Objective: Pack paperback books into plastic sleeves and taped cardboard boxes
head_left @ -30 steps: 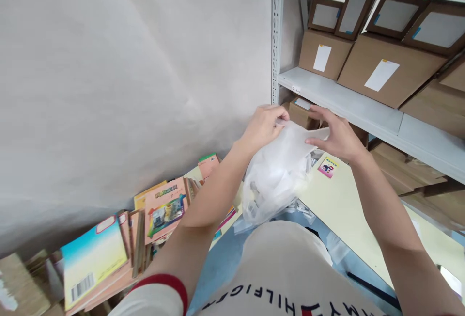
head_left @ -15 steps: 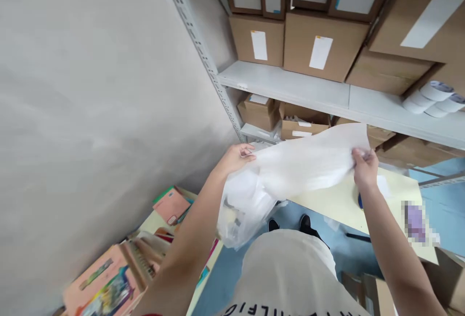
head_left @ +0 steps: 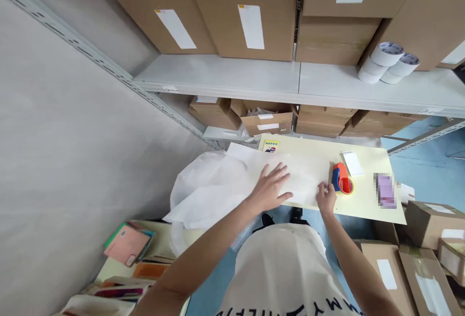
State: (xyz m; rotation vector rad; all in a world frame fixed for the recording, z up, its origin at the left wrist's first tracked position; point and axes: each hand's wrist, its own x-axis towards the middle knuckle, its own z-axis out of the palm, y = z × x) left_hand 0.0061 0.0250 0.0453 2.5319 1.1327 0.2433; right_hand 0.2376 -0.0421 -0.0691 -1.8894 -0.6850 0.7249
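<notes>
A white plastic bag point(head_left: 301, 173) lies flat on the pale yellow table point(head_left: 366, 199). My left hand point(head_left: 271, 189) rests on it with fingers spread, palm down. My right hand point(head_left: 326, 197) pinches the bag's near right edge, close to a red and blue tape dispenser point(head_left: 340, 180). A bundle of more white bags point(head_left: 203, 190) hangs off the table's left end.
A small card point(head_left: 271, 145), a white pad point(head_left: 352, 163) and a blurred purple item point(head_left: 385, 191) lie on the table. Metal shelves point(head_left: 290, 79) hold cardboard boxes and tape rolls point(head_left: 388, 61). Books point(head_left: 127, 244) lie lower left. Boxes point(head_left: 425, 219) stand at right.
I turned right toward the table. The bag, held stretched in the air between both hands, now lies flat on the table with my left hand spread on it.
</notes>
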